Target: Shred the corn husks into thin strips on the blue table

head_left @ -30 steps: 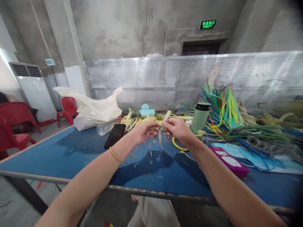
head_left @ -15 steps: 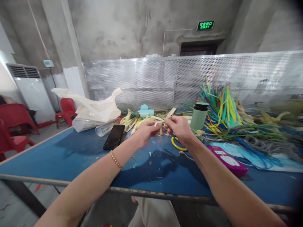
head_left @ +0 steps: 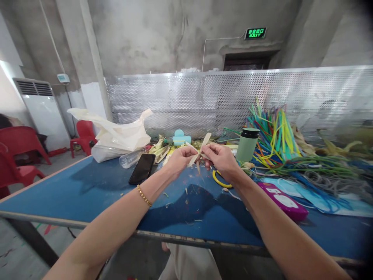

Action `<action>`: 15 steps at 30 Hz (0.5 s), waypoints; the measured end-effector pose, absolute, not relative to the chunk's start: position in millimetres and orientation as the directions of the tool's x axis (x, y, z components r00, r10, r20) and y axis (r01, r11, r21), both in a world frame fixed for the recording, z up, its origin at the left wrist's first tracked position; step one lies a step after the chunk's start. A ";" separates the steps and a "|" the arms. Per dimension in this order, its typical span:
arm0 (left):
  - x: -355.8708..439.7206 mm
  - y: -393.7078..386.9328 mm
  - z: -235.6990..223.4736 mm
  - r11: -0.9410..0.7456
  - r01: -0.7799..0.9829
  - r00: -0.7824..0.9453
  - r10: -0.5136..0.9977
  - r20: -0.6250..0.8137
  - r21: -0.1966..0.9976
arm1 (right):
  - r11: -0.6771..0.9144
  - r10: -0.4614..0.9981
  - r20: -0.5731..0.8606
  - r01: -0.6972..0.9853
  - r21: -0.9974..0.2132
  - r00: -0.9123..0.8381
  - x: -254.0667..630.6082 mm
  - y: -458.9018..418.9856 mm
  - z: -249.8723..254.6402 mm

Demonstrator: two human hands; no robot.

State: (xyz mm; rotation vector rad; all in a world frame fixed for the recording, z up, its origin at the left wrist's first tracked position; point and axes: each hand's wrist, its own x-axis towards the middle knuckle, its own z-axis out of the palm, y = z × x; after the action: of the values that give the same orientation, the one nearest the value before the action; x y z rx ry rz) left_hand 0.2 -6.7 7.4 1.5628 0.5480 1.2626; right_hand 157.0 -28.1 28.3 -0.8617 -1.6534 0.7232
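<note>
Pale strips of what looks like corn husk (head_left: pixel 206 141) cross each other above the blue table, between my two hands. My left hand (head_left: pixel 177 160) pinches them from the left, thumb against fingers. From the right, my right hand (head_left: pixel 222 158) grips the crossing with thumb and forefinger, its other fingers curled. Loose ends stick up, out to the left and down. Part of the crossing is hidden by my fingertips. A yellow ring (head_left: pixel 219 181) lies just below my right hand. Behind my left hand are crumpled pale husks (head_left: pixel 159 151).
On the blue table (head_left: pixel 99 194) lie a black phone (head_left: pixel 142 168), a clear bottle (head_left: pixel 131 158) and a plastic bag (head_left: pixel 121 134) at left. At right are a green flask (head_left: pixel 247 144), a purple box (head_left: pixel 282 201), colourful pipe cleaners (head_left: pixel 275 130) and tangled cords (head_left: pixel 317 165). A perforated metal panel (head_left: pixel 175 101) stands behind.
A broad strip end now points down-left across the crossing at my left fingertips, and the upper end stands more upright. Both hands stay together; the view has shifted slightly.
</note>
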 end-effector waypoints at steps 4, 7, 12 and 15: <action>2.7 -8.5 7.3 -0.358 -0.288 0.298 0.848 0.438 0.888 | 0.542 0.838 0.523 0.128 -0.831 -0.154 158.8 -27.1 28.5; 2.7 -9.5 7.8 -0.359 -0.285 0.294 0.849 0.438 0.888 | 0.546 0.835 0.522 0.144 -0.825 -0.173 161.4 -25.2 27.5; 2.0 -11.9 8.9 -0.363 -0.238 0.317 0.847 0.426 0.901 | 0.554 0.831 0.523 0.212 -0.805 -0.186 163.5 -23.8 27.4; 1.4 -13.6 10.0 -0.397 -0.188 0.307 0.845 0.438 0.898 | 0.557 0.831 0.525 0.258 -0.790 -0.185 162.8 -25.6 28.7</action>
State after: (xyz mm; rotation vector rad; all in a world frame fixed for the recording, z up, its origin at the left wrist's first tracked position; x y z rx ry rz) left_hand 1.4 -13.6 10.0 1.5701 0.6186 1.2916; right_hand 162.8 -25.6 28.7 -0.9121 -1.7246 0.6703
